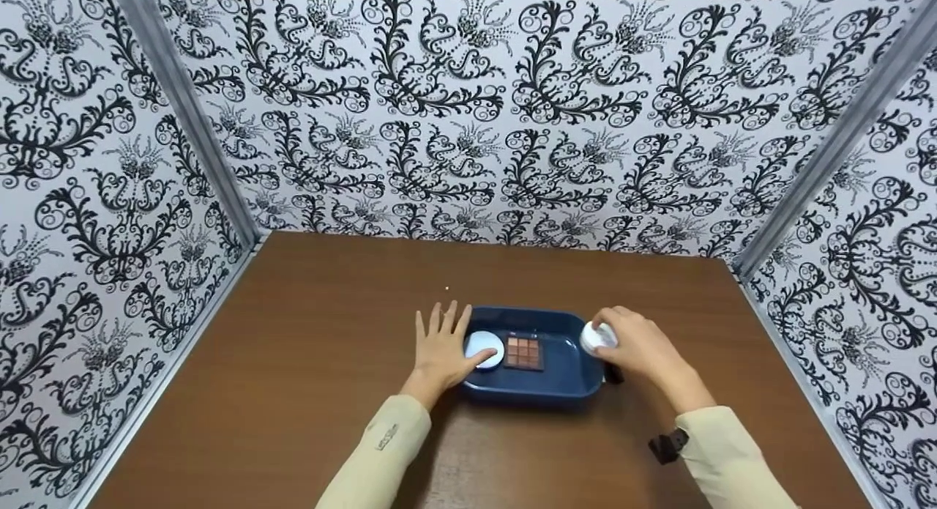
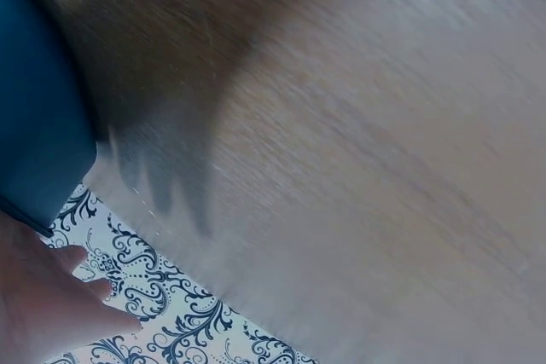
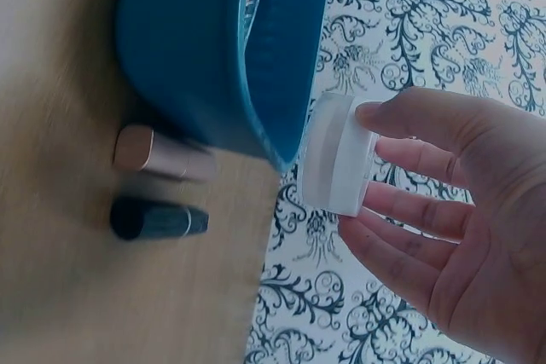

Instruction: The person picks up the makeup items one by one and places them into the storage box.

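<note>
My right hand (image 1: 640, 344) grips a small jar (image 3: 335, 155) with a white lid and a see-through body, fingertips and thumb around the lid. In the right wrist view the jar is tilted beside the rim of a blue basin (image 1: 564, 384), above table height. My left hand (image 1: 439, 357) is at the basin's left side with its fingers spread straight. Its thumb lies over the edge of a round, pale, flat-topped item (image 1: 482, 343) inside the basin; whether it touches cannot be told. Right of that item, a makeup palette (image 1: 523, 353) of brown and pink squares lies in the basin.
Outside the basin's right end, a rose-gold tube (image 3: 162, 153) and a black tube (image 3: 158, 219) lie on the brown wooden table (image 1: 329, 333). Patterned walls (image 1: 468, 128) stand at the back and both sides.
</note>
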`<state>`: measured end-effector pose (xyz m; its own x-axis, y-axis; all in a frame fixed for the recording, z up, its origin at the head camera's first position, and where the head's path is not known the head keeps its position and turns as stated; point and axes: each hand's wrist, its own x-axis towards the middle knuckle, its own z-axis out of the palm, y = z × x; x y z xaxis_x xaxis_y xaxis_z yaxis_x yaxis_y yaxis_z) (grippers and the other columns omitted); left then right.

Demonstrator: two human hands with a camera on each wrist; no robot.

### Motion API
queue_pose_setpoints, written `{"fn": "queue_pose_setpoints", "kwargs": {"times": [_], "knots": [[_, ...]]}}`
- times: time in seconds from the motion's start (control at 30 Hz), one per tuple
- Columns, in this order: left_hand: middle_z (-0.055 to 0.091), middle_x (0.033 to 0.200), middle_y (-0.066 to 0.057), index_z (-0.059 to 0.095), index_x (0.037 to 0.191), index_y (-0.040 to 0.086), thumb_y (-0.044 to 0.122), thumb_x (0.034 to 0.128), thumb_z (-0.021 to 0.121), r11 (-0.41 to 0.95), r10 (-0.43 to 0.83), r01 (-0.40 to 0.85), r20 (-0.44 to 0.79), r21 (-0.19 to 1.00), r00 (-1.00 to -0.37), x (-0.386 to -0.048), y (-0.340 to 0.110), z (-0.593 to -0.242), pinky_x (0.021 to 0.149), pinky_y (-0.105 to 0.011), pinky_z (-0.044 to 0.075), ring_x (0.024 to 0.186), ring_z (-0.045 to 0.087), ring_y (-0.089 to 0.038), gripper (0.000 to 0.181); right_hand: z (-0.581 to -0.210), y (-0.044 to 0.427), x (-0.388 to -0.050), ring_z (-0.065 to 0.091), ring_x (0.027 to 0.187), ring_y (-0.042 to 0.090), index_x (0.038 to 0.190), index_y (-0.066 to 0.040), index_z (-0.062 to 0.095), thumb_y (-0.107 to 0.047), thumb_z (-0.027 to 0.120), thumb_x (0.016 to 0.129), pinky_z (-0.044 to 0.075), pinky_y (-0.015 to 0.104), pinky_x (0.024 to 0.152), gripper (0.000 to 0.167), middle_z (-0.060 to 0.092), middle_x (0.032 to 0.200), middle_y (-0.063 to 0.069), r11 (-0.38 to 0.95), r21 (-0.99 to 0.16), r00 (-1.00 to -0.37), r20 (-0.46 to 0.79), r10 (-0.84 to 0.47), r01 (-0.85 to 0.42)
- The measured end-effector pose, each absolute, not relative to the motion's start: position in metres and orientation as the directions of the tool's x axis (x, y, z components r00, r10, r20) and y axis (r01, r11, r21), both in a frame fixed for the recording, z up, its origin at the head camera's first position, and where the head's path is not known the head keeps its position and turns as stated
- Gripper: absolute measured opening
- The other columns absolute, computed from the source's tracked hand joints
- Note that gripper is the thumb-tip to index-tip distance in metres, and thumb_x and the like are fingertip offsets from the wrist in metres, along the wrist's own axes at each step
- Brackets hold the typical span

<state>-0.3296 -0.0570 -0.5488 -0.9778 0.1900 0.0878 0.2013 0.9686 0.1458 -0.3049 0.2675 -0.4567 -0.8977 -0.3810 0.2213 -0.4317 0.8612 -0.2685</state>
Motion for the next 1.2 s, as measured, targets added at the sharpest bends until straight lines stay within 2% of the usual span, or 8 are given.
{"fn": "queue_pose_setpoints", "kwargs": {"times": [0.2,0.43,0.6,0.83,1.03,1.2], "knots": [[0.025,0.166,-0.007,0.022,0.16,0.025,0.087,0.0823,0.036,0.969,0.179,0.194,0.107,0.154,-0.978,-0.328,-0.059,-0.55,0.123,-0.062,0.008,0.155,0.018,-0.034,0.101,-0.46,0.251,-0.314,0.063,0.086,0.03,0.103,-0.008,0.067,-0.019,0.081,0.076,0.053,0.05,0.077,0.032,0.068,0.101,0.013,0.849,-0.266,-0.888,0.203,-0.413,-0.456],[0.025,0.166,-0.008,0.022,0.16,0.024,0.087,0.0821,0.037,0.97,0.181,0.191,0.079,0.148,-0.98,-0.325,-0.058,-0.55,0.123,-0.063,0.009,0.155,0.017,-0.034,0.102,-0.467,0.24,-0.323,0.063,0.089,0.032,0.104,-0.009,0.067,-0.019,0.079,0.077,0.053,0.05,0.078,0.031,0.068,0.105,0.014,0.861,-0.25,-0.897,0.12,-0.426,-0.443],[0.025,0.166,-0.008,0.021,0.161,0.025,0.087,0.0825,0.036,0.97,0.178,0.191,0.095,0.154,-0.98,-0.328,-0.056,-0.548,0.123,-0.062,0.006,0.155,0.017,-0.034,0.101,-0.466,0.234,-0.331,0.064,0.09,0.033,0.103,-0.008,0.067,-0.017,0.079,0.076,0.053,0.05,0.078,0.031,0.069,0.107,0.015,0.853,-0.257,-0.891,0.11,-0.44,-0.453],[0.023,0.167,-0.007,0.02,0.161,0.024,0.088,0.0823,0.033,0.971,0.19,0.201,0.089,0.133,-0.978,-0.33,-0.054,-0.547,0.123,-0.063,0.01,0.155,0.017,-0.034,0.102,-0.465,0.227,-0.341,0.065,0.092,0.033,0.104,-0.01,0.068,-0.018,0.079,0.076,0.054,0.05,0.081,0.031,0.069,0.108,0.013,0.861,-0.229,-0.889,0.058,-0.453,-0.454],[0.024,0.167,-0.006,0.019,0.161,0.026,0.088,0.0825,0.034,0.975,0.179,0.188,0.085,0.118,-0.98,-0.33,-0.055,-0.547,0.123,-0.061,0.01,0.155,0.017,-0.032,0.101,-0.465,0.22,-0.352,0.064,0.088,0.033,0.103,-0.008,0.067,-0.014,0.082,0.074,0.053,0.05,0.078,0.033,0.069,0.103,0.013,0.837,-0.183,-0.856,0.06,-0.513,-0.515],[0.022,0.167,-0.005,0.018,0.161,0.026,0.088,0.0822,0.034,0.976,0.175,0.182,0.066,0.118,-0.982,-0.329,-0.056,-0.546,0.123,-0.061,0.01,0.156,0.017,-0.032,0.102,-0.462,0.213,-0.359,0.064,0.089,0.029,0.106,-0.008,0.067,-0.014,0.083,0.074,0.053,0.049,0.08,0.036,0.068,0.103,0.011,0.823,-0.169,-0.836,0.009,-0.549,-0.542]]}}
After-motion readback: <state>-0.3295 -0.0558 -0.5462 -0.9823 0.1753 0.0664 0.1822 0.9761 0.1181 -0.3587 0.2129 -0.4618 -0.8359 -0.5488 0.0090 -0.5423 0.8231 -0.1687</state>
